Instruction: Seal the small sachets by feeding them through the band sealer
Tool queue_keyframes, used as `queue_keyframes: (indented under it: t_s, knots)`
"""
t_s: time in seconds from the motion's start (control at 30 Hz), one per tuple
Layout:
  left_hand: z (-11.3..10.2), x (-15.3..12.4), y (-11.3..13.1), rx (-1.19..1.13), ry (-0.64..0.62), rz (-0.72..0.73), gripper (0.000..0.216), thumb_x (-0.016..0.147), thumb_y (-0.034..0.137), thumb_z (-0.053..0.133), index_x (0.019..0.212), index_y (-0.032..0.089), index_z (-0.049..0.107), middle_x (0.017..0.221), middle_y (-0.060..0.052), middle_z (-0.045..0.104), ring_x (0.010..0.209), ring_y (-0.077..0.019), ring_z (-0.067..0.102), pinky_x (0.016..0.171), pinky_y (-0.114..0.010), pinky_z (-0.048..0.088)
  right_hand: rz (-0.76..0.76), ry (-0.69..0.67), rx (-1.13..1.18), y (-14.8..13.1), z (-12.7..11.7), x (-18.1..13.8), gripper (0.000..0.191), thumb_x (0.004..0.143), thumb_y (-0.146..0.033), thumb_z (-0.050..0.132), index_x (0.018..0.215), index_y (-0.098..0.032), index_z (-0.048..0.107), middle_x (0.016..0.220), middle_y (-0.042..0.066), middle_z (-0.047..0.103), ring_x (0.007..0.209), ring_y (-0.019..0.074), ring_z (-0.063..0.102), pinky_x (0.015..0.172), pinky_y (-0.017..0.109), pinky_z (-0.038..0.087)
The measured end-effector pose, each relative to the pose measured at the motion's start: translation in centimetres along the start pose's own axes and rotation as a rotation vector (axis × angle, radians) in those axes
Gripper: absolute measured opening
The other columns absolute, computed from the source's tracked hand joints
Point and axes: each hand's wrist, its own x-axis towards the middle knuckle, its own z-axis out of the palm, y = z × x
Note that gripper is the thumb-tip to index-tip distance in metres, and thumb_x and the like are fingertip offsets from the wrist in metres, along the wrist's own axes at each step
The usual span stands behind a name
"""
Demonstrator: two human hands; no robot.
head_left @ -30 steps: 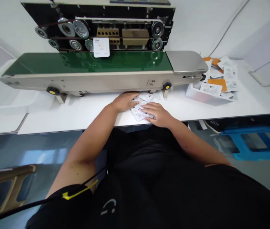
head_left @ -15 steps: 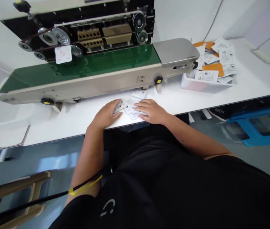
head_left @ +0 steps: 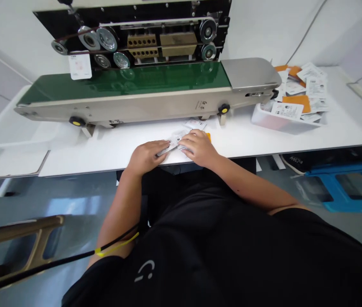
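Note:
My left hand (head_left: pixel 145 157) lies at the table's front edge, its fingertips on a white printed sachet (head_left: pixel 175 140). My right hand (head_left: pixel 200 148) presses on the same small bunch of sachets, hiding part of it. Another sachet (head_left: pixel 196 124) lies apart near the band sealer's base, and an orange edge (head_left: pixel 208 136) shows beyond my right fingers. The band sealer's green conveyor (head_left: pixel 123 79) runs behind them, with a white sachet (head_left: pixel 80 66) standing upright at its left part.
A white bin (head_left: pixel 278 121) heaped with white and orange sachets stands at the right of the white table (head_left: pixel 72 157). A shallow white tray (head_left: pixel 17 132) sits at the left. Below the table edge are a blue stool (head_left: pixel 347 187) and a tan chair frame (head_left: pixel 17 238).
My hands have drawn closer over the sachets, covering more of them. The standing sachet has travelled left along the sealer. The view has shifted slightly.

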Motion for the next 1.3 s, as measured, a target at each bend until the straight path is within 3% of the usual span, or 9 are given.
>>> queue_keyframes:
  t_s: [0.1, 0.23, 0.7, 0.87, 0.93, 1.1, 1.3]
  knots:
    - [-0.2, -0.4, 0.1, -0.045, -0.035, 0.033, 0.042, 0.097, 0.033, 0.065, 0.137, 0.029, 0.073, 0.140, -0.005, 0.072, 0.133, -0.0283, 0.068, 0.118, -0.049, 0.054, -0.009, 0.000, -0.044, -0.9, 0.5, 0.8, 0.022, 0.102, -0.031, 0.060, 0.113, -0.029, 0.079, 0.118, 0.006, 0.076, 0.119, 0.0319, 0.050, 0.106, 0.051, 0.035]
    - [-0.4, -0.5, 0.3, -0.057, -0.028, 0.051, 0.043, 0.096, 0.032, 0.064, 0.138, 0.028, 0.073, 0.139, -0.006, 0.073, 0.131, -0.0302, 0.069, 0.115, -0.051, 0.055, -0.038, -0.002, -0.070, -1.3, 0.4, 1.1, 0.025, 0.106, -0.031, 0.055, 0.100, -0.030, 0.079, 0.109, 0.004, 0.076, 0.116, 0.0298, 0.049, 0.105, 0.049, 0.033]
    - [-0.2, -0.6, 0.5, -0.048, -0.006, 0.046, 0.041, 0.098, 0.034, 0.063, 0.137, 0.027, 0.073, 0.136, -0.007, 0.074, 0.129, -0.0305, 0.071, 0.114, -0.051, 0.057, -0.033, -0.047, -0.197, -1.5, 1.0, 1.1, 0.031, 0.110, -0.023, 0.041, 0.097, -0.025, 0.069, 0.101, 0.007, 0.072, 0.109, 0.0289, 0.051, 0.096, 0.044, 0.033]
    - [-0.1, -0.7, 0.2, -0.029, 0.021, 0.068, 0.041, 0.099, 0.036, 0.062, 0.139, 0.026, 0.073, 0.136, -0.008, 0.075, 0.127, -0.0305, 0.072, 0.111, -0.050, 0.058, -0.077, -0.038, -0.203, -1.5, 0.8, 0.6, 0.020, 0.108, -0.031, 0.053, 0.112, -0.024, 0.071, 0.112, 0.008, 0.073, 0.115, 0.0300, 0.050, 0.098, 0.045, 0.033]
    - [-0.1, -0.7, 0.1, 0.008, 0.037, 0.105, 0.041, 0.101, 0.036, 0.060, 0.139, 0.026, 0.072, 0.134, -0.007, 0.075, 0.124, -0.0289, 0.073, 0.107, -0.047, 0.060, -0.096, -0.003, -0.211, -1.6, 0.7, 0.4, 0.019, 0.107, -0.033, 0.057, 0.116, -0.025, 0.071, 0.112, 0.007, 0.073, 0.113, 0.0287, 0.051, 0.098, 0.044, 0.034]
    - [-0.2, -0.7, 0.0, 0.061, 0.057, 0.183, 0.038, 0.104, 0.036, 0.057, 0.137, 0.025, 0.073, 0.131, -0.006, 0.077, 0.118, -0.0262, 0.076, 0.101, -0.042, 0.063, -0.153, 0.163, -0.202, -1.4, 0.9, -0.1, 0.026, 0.109, -0.023, 0.052, 0.097, -0.026, 0.075, 0.098, 0.002, 0.076, 0.102, 0.0233, 0.054, 0.095, 0.041, 0.037]
    - [-0.1, -0.8, -0.3, 0.040, 0.082, 0.199, 0.038, 0.102, 0.040, 0.063, 0.135, 0.023, 0.074, 0.128, -0.008, 0.078, 0.117, -0.0263, 0.076, 0.102, -0.041, 0.062, -0.182, 0.248, -0.100, -1.2, 0.7, -0.7, 0.026, 0.105, -0.018, 0.054, 0.095, -0.026, 0.076, 0.094, 0.001, 0.077, 0.101, 0.0238, 0.057, 0.093, 0.040, 0.044]
